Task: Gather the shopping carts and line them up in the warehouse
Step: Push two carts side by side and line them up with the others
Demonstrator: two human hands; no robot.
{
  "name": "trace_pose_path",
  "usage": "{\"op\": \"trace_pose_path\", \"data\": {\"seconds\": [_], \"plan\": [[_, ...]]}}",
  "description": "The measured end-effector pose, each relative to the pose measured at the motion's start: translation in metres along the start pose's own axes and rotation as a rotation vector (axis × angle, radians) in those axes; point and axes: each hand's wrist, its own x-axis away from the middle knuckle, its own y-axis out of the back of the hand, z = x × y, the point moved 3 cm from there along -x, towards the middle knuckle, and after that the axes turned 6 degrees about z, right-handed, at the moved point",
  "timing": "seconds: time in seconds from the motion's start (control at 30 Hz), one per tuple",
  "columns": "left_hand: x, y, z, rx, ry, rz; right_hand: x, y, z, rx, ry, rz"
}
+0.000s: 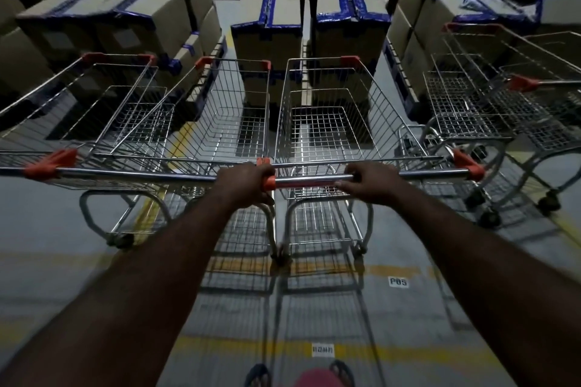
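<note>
1. You are standing in two open sandals [257, 375] at the bottom centre of the frame. A sharp pull back is likely risking a rear wheel on your toes.
2. The floor [94, 292] is showing yellow lines [245, 264] and two white labels [398, 281], so a slanted cart will be breaking the row.
3. Your left hand [248, 182] is curling over the orange left end of the handle [311, 180], and your right hand [367, 182] is wrapping round its chrome bar. That is two hands, both gripping.
4. The held cart [323, 122] is sitting at the frame's centre, just beside the neighbouring cart [226, 122]. Your left knuckles are lying where the two handles meet, so drifting left is risking a pinch or locked wire sides.
5. A third cart [138, 119] is standing at the left and two more carts [465, 103] at the right, overlapping. I am counting five carts.
6. Taped boxes [267, 37] are stacked right ahead, too many to count. Pushing hard in this dim light is risking a dented carton.
</note>
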Motion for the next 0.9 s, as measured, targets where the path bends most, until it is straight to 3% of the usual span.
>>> {"op": "trace_pose_path", "data": {"seconds": [0.17,0.9], "plan": [[0.006,0.0,-0.005,-0.009,0.0,-0.041,0.024,0.005,-0.034,0.216,-0.13,-0.097],[0.016,-0.003,-0.002,-0.017,-0.028,-0.015,0.046,-0.004,-0.017,0.13,-0.196,-0.11]]}}
